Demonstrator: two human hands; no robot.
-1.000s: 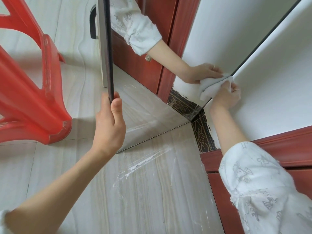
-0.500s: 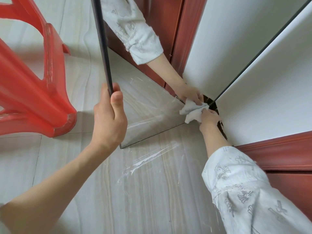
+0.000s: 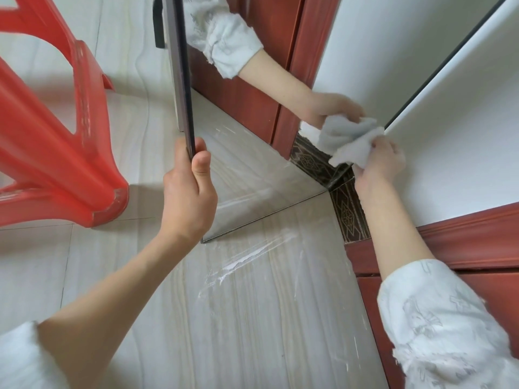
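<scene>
A tall black-framed mirror (image 3: pixel 247 169) stands on the pale floor, its right edge against the white wall. My left hand (image 3: pixel 188 197) grips the mirror's left frame edge, thumb on the glass side. With my right hand (image 3: pixel 379 161) I hold a crumpled white cloth (image 3: pixel 351 148) against the glass near the mirror's right edge, low down. The mirror reflects my right arm, the cloth, the red door frame and the floor.
A red plastic stool (image 3: pixel 56 153) stands on the floor at the left, close to the mirror. A white wall (image 3: pixel 463 136) with a dark patterned skirting (image 3: pixel 349 214) and a red wooden door frame (image 3: pixel 477 237) fill the right side. White smears streak the floor tiles (image 3: pixel 252 304).
My right hand moved the cloth down to the mirror's bottom right corner, then back up along the right edge. My left hand kept its grip on the frame.
</scene>
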